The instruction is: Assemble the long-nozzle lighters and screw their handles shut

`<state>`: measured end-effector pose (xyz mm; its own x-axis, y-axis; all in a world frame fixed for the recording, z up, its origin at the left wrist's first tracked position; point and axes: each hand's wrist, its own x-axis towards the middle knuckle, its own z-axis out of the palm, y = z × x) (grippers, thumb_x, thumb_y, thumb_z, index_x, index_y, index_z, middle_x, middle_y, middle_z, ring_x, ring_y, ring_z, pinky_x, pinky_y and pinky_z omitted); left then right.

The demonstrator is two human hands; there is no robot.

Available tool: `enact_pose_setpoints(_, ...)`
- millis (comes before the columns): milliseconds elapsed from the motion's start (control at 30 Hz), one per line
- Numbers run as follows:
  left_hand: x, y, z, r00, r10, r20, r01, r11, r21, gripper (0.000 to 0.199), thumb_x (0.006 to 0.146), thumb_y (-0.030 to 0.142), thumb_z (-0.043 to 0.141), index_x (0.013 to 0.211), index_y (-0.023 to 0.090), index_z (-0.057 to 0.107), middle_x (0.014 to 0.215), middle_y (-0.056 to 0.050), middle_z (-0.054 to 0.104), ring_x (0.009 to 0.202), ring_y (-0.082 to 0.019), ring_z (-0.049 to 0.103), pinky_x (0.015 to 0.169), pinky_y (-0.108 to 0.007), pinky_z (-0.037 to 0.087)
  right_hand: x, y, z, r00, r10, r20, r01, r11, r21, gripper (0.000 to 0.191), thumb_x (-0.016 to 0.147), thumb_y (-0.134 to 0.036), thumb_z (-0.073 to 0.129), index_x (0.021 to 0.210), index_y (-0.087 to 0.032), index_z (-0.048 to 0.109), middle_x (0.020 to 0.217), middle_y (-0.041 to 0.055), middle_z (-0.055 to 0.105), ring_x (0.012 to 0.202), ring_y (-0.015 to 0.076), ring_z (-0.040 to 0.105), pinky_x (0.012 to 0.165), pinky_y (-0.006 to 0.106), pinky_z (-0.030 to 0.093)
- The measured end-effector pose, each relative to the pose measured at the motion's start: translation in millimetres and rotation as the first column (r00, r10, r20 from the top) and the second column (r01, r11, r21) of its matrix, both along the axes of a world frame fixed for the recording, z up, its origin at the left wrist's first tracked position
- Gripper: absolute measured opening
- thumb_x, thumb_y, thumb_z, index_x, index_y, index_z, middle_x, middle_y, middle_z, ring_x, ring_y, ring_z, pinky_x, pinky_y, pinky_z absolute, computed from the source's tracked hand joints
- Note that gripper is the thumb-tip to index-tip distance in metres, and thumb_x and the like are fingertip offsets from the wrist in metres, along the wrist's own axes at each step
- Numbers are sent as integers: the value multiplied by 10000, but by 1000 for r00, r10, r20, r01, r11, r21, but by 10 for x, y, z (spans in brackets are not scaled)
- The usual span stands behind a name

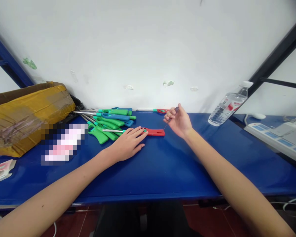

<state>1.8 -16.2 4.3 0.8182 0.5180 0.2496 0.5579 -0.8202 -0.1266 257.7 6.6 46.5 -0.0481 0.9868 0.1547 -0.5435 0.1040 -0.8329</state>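
Note:
A red lighter (156, 132) with a long metal tube lies flat on the blue table (148, 177), its tube pointing left. My left hand (129, 144) rests over its trigger part, fingers laid across it and pressing it down. To the right, my right hand (179, 121) is closed around the dark handle of a thin screwdriver (177, 109), whose shaft slants down toward the right end of the red lighter. Whether the tip touches the lighter I cannot tell. A pile of green and blue lighters (111, 123) lies just behind and left of my left hand.
Another red lighter (162, 111) lies by the wall. At left stands a taped cardboard box (29, 115), with a card (1, 171) in front. A water bottle (227, 105) and a power strip (278, 140) are at right.

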Motion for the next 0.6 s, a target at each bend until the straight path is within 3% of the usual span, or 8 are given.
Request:
enact_pose_setpoints(200,-3,0,2,1000,-5,16,5,1000,-20,487,1043,357,349,1481,153,410,1519,-145,443,1431,-303,369,1115,-477,349,3,-38,5,1000,-15,-4,15,1000,19,450,824,-520,663,578,-214,443,683,-3,537,714,155,584,657,282,486)
enact_pose_setpoints(333,-2,-5,8,1000,2,2,-2,1000,-16,491,1042,352,362,1483,139,406,1524,-150,434,1435,-306,361,1119,-478,347,-7,-34,2,1000,-12,0,12,999,36,253,786,-424,734,734,-225,589,686,-29,547,676,127,562,643,259,482)
enact_pose_setpoints(600,-1,-2,4,1000,2,8,-2,1000,-16,483,1040,347,374,1480,152,411,1521,-143,441,1435,-300,365,1119,-467,347,10,19,-17,1000,19,-17,-19,1000,-11,491,860,-680,553,672,-229,501,473,-73,277,470,120,417,545,260,454)
